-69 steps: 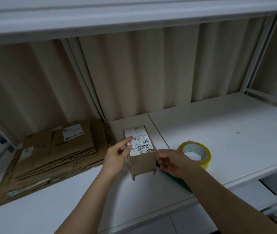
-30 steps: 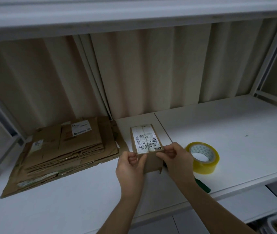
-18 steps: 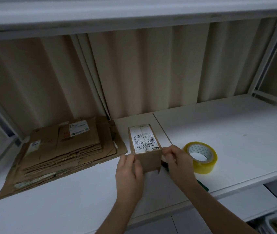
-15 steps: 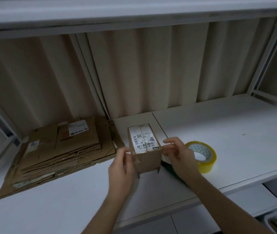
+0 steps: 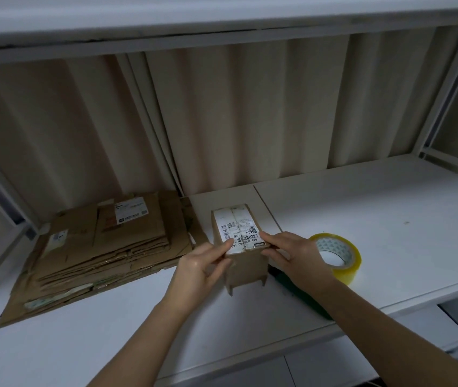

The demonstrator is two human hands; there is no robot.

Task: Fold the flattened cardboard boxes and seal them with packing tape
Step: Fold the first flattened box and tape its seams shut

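Note:
A small brown cardboard box [image 5: 247, 268] with white shipping labels on top stands on the white shelf [image 5: 361, 219]. Its near end flap hangs down toward me. My left hand [image 5: 198, 270] grips the box's near left corner, thumb on the top label. My right hand [image 5: 292, 254] grips the near right corner, thumb on top as well. A roll of yellow packing tape [image 5: 336, 256] lies flat just right of my right hand. A stack of flattened cardboard boxes [image 5: 93, 252] lies to the left.
A dark green object [image 5: 303, 296] lies on the shelf under my right forearm. A pleated beige curtain [image 5: 250, 115] hangs behind the shelf. Another shelf board [image 5: 222, 20] runs overhead, and a metal upright [image 5: 445, 88] stands at the right.
Both hands have shifted up from the box's sides to its near top corners, with thumbs now pressing on the labelled top. The box has stayed in place.

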